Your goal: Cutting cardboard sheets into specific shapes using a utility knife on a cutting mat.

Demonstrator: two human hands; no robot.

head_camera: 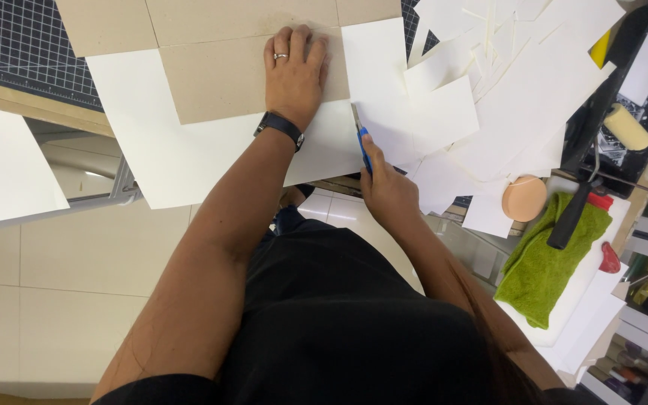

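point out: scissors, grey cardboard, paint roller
scissors (361,139), head view, on the blue handle above the right hand (388,191).
grey cardboard (215,79), head view, on its bare face beside the left hand (294,71).
paint roller (627,126), head view, on the cream roller sleeve.

Open room lay lower left, over bare floor tiles. Upper right was choked: a heap of white paper offcuts crowded the bench, with a paint roller and green cloth blocking the right edge. The cutting mat, upper left, was partly uncovered.
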